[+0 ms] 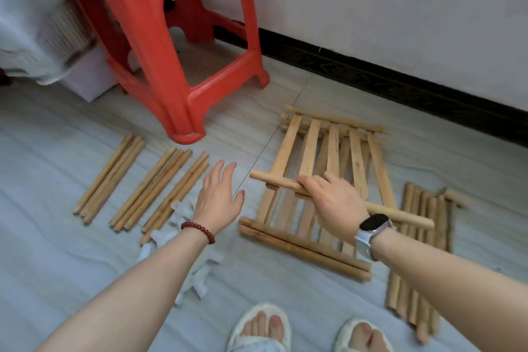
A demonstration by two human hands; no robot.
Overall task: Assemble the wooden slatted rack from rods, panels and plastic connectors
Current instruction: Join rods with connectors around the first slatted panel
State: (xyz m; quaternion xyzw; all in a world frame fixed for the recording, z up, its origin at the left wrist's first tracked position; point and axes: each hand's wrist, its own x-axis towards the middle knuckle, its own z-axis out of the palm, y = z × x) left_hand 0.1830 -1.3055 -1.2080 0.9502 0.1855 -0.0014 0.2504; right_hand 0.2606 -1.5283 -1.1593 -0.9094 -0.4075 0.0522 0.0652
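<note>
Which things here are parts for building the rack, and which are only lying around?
For the rack: slatted panels, rod in right hand, rod bundles, rod pile, white connectors.

Lying about: red stool, white box, cloth.

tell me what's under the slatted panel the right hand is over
Under the top slatted panel more slats of a second panel show through the gaps, on the grey floor. Whether more lie beneath is hidden. The right hand grips a rod above them.
</note>
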